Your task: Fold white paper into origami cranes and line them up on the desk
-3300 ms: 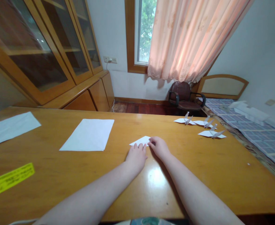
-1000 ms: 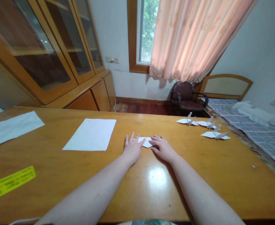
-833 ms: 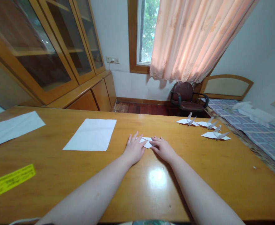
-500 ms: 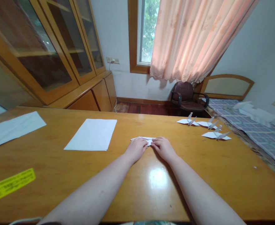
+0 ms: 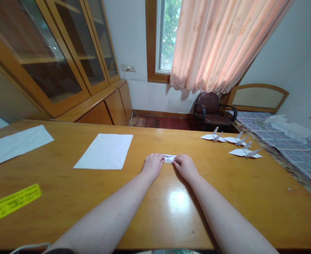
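A small folded white paper (image 5: 168,158) lies on the table in front of me, its creased middle showing between my hands. My left hand (image 5: 153,164) is closed on its left end, fingers bent over the edge and covering it. On the right end, my right hand (image 5: 184,164) pinches the paper between thumb and fingers. Both hands rest low at the tabletop. Three folded paper cranes (image 5: 215,137) stand at the far right of the table, apart from my hands.
A square white sheet (image 5: 105,151) lies left of my hands on the wooden table (image 5: 155,218). Further left are a long white paper strip (image 5: 17,146) and a yellow label (image 5: 15,204). Beyond the table stand a glass-door cabinet (image 5: 88,92), a chair (image 5: 210,109) and a bed (image 5: 274,130).
My left hand has shifted slightly left on the folded paper, its fingers drawing back from the middle so more of the creases show. The right hand stays nearly in place.
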Demonstrator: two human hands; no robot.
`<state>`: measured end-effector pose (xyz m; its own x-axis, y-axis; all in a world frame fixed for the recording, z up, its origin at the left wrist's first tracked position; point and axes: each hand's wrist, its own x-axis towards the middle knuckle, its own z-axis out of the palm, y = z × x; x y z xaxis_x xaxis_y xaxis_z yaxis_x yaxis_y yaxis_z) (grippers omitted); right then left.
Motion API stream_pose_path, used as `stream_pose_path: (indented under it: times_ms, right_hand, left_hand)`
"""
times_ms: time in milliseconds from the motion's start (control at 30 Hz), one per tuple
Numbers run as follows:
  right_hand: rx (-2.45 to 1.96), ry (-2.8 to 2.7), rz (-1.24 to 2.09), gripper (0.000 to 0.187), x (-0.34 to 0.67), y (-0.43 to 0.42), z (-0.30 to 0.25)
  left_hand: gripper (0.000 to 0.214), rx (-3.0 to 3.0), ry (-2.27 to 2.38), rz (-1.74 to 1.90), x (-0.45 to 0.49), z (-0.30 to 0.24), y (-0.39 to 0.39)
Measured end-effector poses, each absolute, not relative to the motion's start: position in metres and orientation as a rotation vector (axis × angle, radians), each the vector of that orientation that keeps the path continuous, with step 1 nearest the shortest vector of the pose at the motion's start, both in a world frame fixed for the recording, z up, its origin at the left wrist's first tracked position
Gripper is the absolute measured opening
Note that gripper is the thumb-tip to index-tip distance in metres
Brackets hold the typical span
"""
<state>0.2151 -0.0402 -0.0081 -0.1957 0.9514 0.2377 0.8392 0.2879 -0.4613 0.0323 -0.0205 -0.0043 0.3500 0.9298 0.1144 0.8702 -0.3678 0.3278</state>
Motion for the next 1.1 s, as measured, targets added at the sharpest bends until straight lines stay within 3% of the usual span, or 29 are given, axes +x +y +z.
stream_pose_path:
  times_ms: [533,1100]
  right_hand:
    - [-1.721,-1.878,0.402,0.011,0.213,-0.034,-0.015]
    - [-1.74,-1.856,0.374,0.011,0.213,-0.036,-0.016]
  left_hand:
    - [0.017,2.304,1.736,0.36,0.035,0.0,-0.026]
    - [0.034,2.62,1.553,0.203,0.05,-0.001,-0.055]
